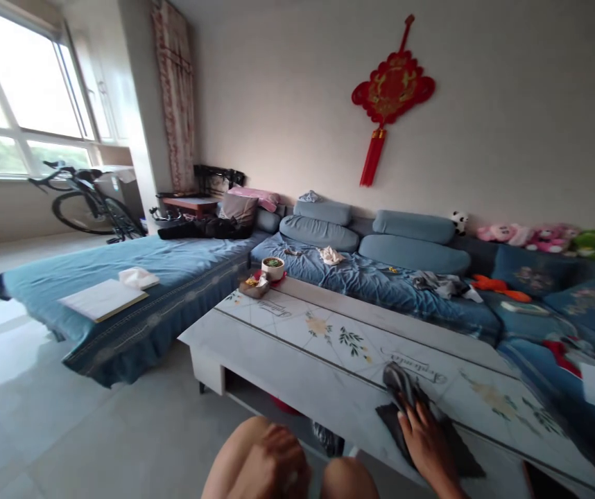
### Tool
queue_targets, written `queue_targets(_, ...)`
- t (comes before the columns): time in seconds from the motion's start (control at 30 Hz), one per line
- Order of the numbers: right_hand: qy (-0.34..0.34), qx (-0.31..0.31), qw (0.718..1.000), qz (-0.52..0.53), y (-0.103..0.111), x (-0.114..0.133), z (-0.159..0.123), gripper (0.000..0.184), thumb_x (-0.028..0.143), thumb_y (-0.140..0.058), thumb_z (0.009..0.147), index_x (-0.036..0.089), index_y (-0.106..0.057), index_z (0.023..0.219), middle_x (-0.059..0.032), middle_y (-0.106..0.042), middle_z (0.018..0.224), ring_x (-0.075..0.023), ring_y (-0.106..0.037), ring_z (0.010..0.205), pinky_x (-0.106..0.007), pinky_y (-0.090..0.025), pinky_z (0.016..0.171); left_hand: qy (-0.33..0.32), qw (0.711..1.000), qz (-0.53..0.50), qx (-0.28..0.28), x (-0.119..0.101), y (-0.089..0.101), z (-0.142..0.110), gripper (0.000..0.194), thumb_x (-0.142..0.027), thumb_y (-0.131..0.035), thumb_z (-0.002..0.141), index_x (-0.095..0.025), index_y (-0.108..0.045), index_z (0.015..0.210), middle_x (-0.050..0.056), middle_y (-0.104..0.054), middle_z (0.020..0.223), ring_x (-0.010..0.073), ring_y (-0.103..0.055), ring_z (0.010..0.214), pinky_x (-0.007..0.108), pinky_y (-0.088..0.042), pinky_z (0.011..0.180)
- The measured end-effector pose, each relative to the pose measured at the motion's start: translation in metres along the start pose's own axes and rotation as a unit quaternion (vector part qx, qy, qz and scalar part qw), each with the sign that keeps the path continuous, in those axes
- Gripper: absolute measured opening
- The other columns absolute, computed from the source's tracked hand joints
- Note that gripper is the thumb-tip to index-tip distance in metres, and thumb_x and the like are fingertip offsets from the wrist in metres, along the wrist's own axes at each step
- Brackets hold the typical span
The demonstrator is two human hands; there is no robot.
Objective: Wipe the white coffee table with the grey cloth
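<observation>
cloth [396, 426], dark grey and folded loosely, lies flat on the pale marble-patterned worktop [281, 353], close to its near edge and towards the right of the view. its long axis runs slantwise, from a bunched, shiny fold at the far end [397, 382] down to a flat corner near the person, roughly along the length of the worktop. the right hand [427, 443] is on top of it, reaching in from the bottom of the view, so the cloth lies directly under the palm and ahead of the fingers [412, 423]. those fingers are slightly spread and point up the worktop towards the bunched fold; no pinch shows, though the fold sits right against the fingertips.

the left hand [277, 461] is much farther from the cloth, off the worktop and resting over the left knee [238, 450]. its fingers look curled, but the blur and the tight angle make it impossible to tell whether they hold anything.

at the far end of the worktop, well away from both hands, stand a white bowl [272, 267] and a small snack tray [254, 286]. beyond them lie a blue sofa [375, 294] and a blue-covered bed [183, 267], with a paper pad [102, 299] on the bed.
</observation>
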State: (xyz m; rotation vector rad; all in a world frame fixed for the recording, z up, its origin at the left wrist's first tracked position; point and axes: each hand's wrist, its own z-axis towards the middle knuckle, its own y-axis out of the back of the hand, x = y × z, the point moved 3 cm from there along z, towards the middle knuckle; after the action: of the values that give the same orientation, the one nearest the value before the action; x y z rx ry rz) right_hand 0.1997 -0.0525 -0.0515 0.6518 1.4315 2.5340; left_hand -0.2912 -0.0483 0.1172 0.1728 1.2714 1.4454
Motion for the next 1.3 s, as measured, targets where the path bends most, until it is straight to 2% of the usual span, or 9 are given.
queue_targets(0.1, -0.07, 0.021, 0.996, -0.055, 0.007, 0.039, 0.045, 0.082, 0.057, -0.025, 0.1, 0.025, -0.082, 0.151, -0.0256, -0.075, 0.149, -0.0504, -0.065, 0.151, -0.077, -0.054, 0.116, 0.047, 0.991, 0.07, -0.102, 0.023, 0.022, -0.01, 0.032, -0.024, -0.054, 0.112, -0.028, -0.068, 0.084, 0.005, -0.071, 0.081, 0.0225, -0.068, 0.073, 0.037, -0.055, 0.07)
queue_targets(0.27, -0.031, 0.097, 0.993, -0.053, -0.018, 0.185, 0.105, 0.067, 0.045, -0.04, 0.109, 0.015, -0.074, 0.159, -0.0316, -0.067, 0.159, -0.0502, -0.06, 0.156, -0.075, -0.051, 0.121, 0.028, 0.97, 0.138, -0.199, 0.047, 0.023, -0.035, 0.036, -0.02, -0.049, 0.111, -0.027, -0.051, 0.076, 0.002, -0.064, 0.07, 0.0192, -0.065, 0.061, 0.034, -0.049, 0.063)
queue_targets(0.47, 0.159, 0.174, 0.972, 0.02, -0.063, 0.34, 0.043, 0.06, 0.035, -0.056, 0.112, 0.026, -0.062, 0.172, -0.0148, -0.056, 0.178, -0.0334, -0.047, 0.17, -0.051, -0.041, 0.139, 0.147, 0.966, 0.158, -0.139, 0.075, 0.047, -0.046, 0.028, -0.032, -0.058, 0.107, -0.029, -0.063, 0.079, 0.005, -0.072, 0.083, 0.0251, -0.069, 0.081, 0.035, -0.055, 0.081)
queue_targets(0.57, 0.205, 0.188, 0.959, 0.053, -0.058, 0.331, -0.012, 0.063, 0.035, -0.056, 0.114, 0.034, -0.055, 0.176, -0.0076, -0.049, 0.184, -0.0324, -0.045, 0.172, -0.055, -0.039, 0.14, 0.198, 0.963, 0.155, -0.102, 0.087, 0.058, -0.05, 0.026, -0.041, -0.059, 0.103, -0.029, -0.065, 0.08, 0.004, -0.073, 0.084, 0.0251, -0.068, 0.08, 0.033, -0.054, 0.081)
queue_targets(0.7, 0.16, 0.165, 0.973, 0.028, -0.024, 0.209, -0.058, 0.06, 0.038, -0.046, 0.117, 0.033, -0.057, 0.175, -0.01, -0.05, 0.183, -0.0343, -0.047, 0.17, -0.058, -0.044, 0.137, 0.346, 0.926, 0.113, -0.101, 0.111, 0.067, -0.068, 0.032, -0.052, -0.059, 0.1, -0.028, -0.059, 0.078, 0.0, -0.071, 0.081, 0.0224, -0.064, 0.078, 0.028, -0.049, 0.073)
queue_targets(0.8, 0.068, 0.127, 0.989, -0.036, 0.017, 0.104, -0.054, 0.064, 0.043, -0.036, 0.117, 0.022, -0.062, 0.172, -0.0179, -0.057, 0.177, -0.036, -0.052, 0.166, -0.056, -0.045, 0.136, 0.432, 0.892, 0.054, -0.126, 0.135, 0.07, -0.085, 0.038, -0.055, -0.054, 0.103, -0.026, -0.056, 0.078, -0.002, -0.069, 0.075, 0.0207, -0.063, 0.076, 0.025, -0.047, 0.07)
queue_targets(0.9, -0.033, 0.102, 0.99, -0.094, 0.046, 0.065, -0.015, 0.067, 0.04, -0.033, 0.116, 0.015, -0.062, 0.171, -0.023, -0.06, 0.172, -0.039, -0.055, 0.162, -0.058, -0.047, 0.133, 0.447, 0.882, 0.023, -0.148, 0.16, 0.068, -0.097, 0.039, -0.055, -0.054, 0.104, -0.025, -0.059, 0.08, -0.002, -0.068, 0.073, 0.02, -0.064, 0.078, 0.024, -0.046, 0.071)
queue_targets(1.1, -0.022, 0.114, 0.991, -0.069, 0.004, 0.184, 0.067, 0.064, 0.037, -0.04, 0.116, 0.008, -0.06, 0.17, -0.0291, -0.053, 0.176, -0.0459, -0.046, 0.166, -0.066, -0.042, 0.133, 0.402, 0.901, 0.037, -0.158, 0.185, 0.053, -0.099, 0.048, -0.065, -0.054, 0.107, -0.025, -0.063, 0.082, -0.003, -0.066, 0.071, 0.0181, -0.06, 0.073, 0.026, -0.042, 0.068)
queue_targets(1.3, 0.126, 0.178, 0.976, 0.016, -0.025, 0.259, 0.011, 0.06, 0.041, -0.048, 0.12, 0.024, -0.055, 0.177, -0.0143, -0.047, 0.185, -0.0341, -0.04, 0.172, -0.055, -0.036, 0.14, 0.331, 0.929, 0.091, -0.14, 0.163, 0.052, -0.09, 0.046, -0.055, -0.054, 0.109, -0.024, -0.064, 0.077, -0.001, -0.066, 0.077, 0.0164, -0.058, 0.072, 0.028, -0.041, 0.073)
